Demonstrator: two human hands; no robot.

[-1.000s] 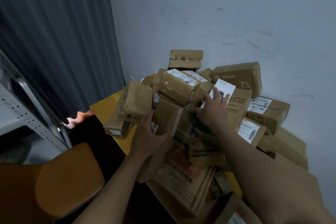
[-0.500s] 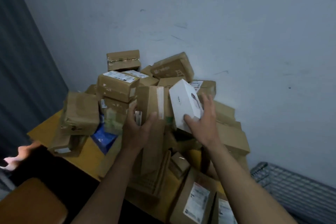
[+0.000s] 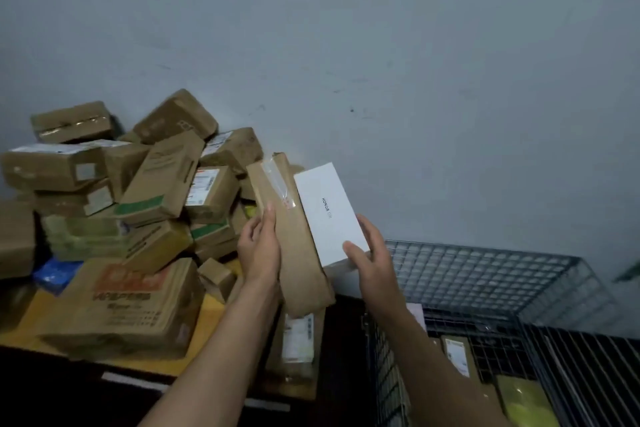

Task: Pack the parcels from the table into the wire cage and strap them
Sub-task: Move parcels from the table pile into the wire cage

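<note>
While the grey wire cage (image 3: 485,274) at the right holds flat brown parcels (image 3: 457,354) and a yellow-green packet (image 3: 523,399), the fingers of the left hand (image 3: 259,248) grip a long brown cardboard parcel (image 3: 298,263) and those of the right hand (image 3: 372,262) a white oblong box (image 3: 329,211). Both hang side by side between the heaped yellow surface (image 3: 212,315) and the cage, long axes steeply tilted, tops leaning toward the wall (image 3: 381,45).

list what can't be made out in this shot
Head view: labels on the brown cardboard parcel pile, too blurred and small to read.
Head view: contents of the grey wire cage, mostly cut off by the bottom edge and hidden by the right arm.
Head view: undersides of the long brown cardboard parcel in the left hand and the white rectangular box in the right hand, turned away.
</note>
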